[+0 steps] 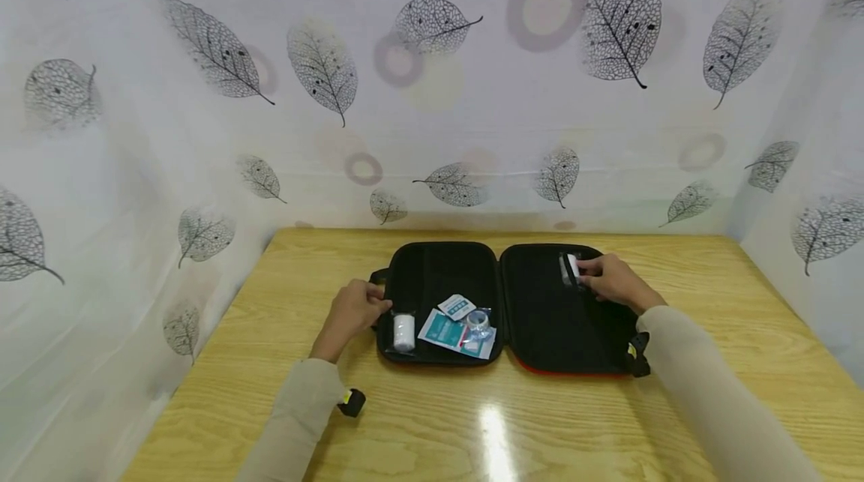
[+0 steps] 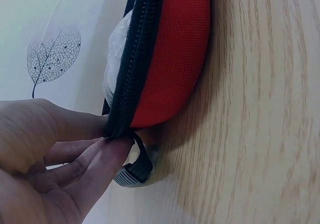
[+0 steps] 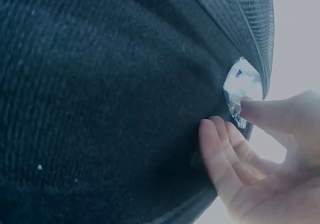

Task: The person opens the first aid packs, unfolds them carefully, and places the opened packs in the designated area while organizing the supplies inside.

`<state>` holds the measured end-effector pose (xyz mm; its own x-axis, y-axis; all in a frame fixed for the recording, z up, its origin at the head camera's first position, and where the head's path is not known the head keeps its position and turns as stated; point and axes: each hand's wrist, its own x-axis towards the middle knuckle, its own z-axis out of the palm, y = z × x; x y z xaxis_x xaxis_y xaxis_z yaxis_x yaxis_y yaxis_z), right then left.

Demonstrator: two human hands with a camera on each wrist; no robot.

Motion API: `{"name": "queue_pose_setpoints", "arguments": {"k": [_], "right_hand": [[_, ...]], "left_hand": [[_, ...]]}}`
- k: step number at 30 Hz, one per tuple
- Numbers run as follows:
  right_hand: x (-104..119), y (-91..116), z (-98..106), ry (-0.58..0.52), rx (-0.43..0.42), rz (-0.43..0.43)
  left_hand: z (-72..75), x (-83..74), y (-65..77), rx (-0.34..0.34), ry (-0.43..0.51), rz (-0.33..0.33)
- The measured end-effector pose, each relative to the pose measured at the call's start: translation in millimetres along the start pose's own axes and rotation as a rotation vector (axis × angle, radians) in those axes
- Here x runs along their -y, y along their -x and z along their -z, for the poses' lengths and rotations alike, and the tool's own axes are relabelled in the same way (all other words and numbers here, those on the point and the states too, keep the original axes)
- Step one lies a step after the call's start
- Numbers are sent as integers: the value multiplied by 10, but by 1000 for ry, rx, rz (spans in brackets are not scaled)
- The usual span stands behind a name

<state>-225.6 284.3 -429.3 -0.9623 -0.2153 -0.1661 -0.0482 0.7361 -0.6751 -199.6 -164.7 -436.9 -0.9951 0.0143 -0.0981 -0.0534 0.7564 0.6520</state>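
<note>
A black-lined case with a red outer shell lies unfolded on the table. My left hand pinches its zippered rim at the left end, thumb inside and fingers outside. At the right half's far side, my right hand pinches a white roll in clear wrap, which sits partly under a black strap or mesh pocket. The thumb lies on the wrap; the other fingertips are near the black lining. Another wrapped white roll lies in the left half, near my left hand.
In the left half lie a teal-and-white packet, a small white packet and a clear-wrapped tape roll. The wooden table extends around the case. A leaf-print curtain hangs behind and at both sides.
</note>
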Motion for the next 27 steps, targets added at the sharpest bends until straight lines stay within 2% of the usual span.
{"name": "queue_pose_setpoints", "arguments": {"k": [7,15,22,27], "right_hand": [[9,9,-4,-4,31,18],[35,22,22,-90,-80,-23],[80,-8,30,-151,-19,-49],[94,-24,25,-156,-46,-75]], "left_hand": [[-1,16,-16,0,1,0],[6,11,-16,10,-1,7],[2,20,-16,9,6,5],[-3,24,-8,11,-2,-13]]}}
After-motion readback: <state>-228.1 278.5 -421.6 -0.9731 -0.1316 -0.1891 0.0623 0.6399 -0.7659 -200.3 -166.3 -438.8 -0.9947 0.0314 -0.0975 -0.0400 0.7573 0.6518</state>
